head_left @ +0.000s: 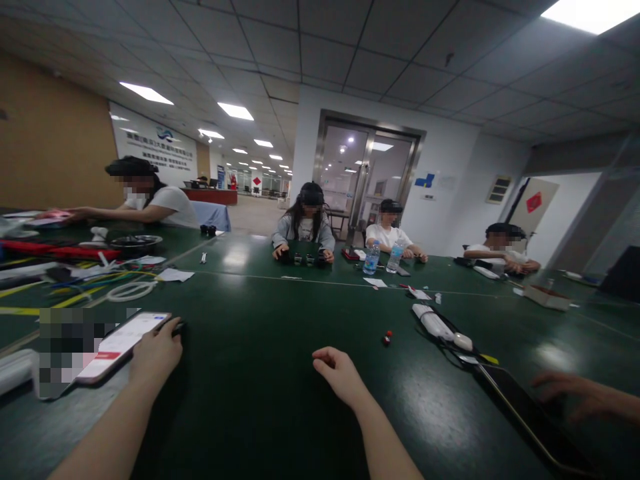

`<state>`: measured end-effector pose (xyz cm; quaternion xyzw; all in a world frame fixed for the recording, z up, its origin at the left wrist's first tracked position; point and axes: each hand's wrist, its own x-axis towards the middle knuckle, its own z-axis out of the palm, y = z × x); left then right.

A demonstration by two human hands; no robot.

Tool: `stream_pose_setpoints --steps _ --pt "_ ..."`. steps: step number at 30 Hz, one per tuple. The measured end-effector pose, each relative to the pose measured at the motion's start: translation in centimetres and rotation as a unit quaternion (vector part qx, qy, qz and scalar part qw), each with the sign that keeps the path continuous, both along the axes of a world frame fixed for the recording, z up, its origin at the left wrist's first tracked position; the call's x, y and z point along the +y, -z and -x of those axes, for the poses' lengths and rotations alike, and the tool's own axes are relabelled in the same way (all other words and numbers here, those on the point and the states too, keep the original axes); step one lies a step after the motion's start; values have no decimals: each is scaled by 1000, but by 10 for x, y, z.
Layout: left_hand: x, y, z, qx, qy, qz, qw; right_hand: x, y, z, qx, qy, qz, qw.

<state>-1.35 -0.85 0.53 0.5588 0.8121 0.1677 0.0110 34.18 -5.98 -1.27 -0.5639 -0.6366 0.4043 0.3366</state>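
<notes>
My left hand (pixel 155 353) rests on the dark green table (pixel 260 393), its fingers curled beside a smartphone (pixel 123 345) with a lit white screen; a small dark object shows just past the fingertips. My right hand (pixel 337 373) lies near the table's middle with its fingers curled into a loose fist, nothing visible in it. A small red and black piece (pixel 387 337) lies a little beyond and right of it.
A white tube-shaped device (pixel 434 323) and a black tablet (pixel 530 413) lie at the right, where another person's hand (pixel 575 393) reaches in. Cables and red tools (pixel 75 270) crowd the left. Several people sit around the far side, with two water bottles (pixel 371 259).
</notes>
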Motion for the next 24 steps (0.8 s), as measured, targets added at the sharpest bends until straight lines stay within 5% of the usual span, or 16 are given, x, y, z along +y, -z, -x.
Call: stream_pose_setpoints --steps 24 --pt "2 3 4 -12 19 -1 1000 3 3 -1 0 -6 -4 1000"
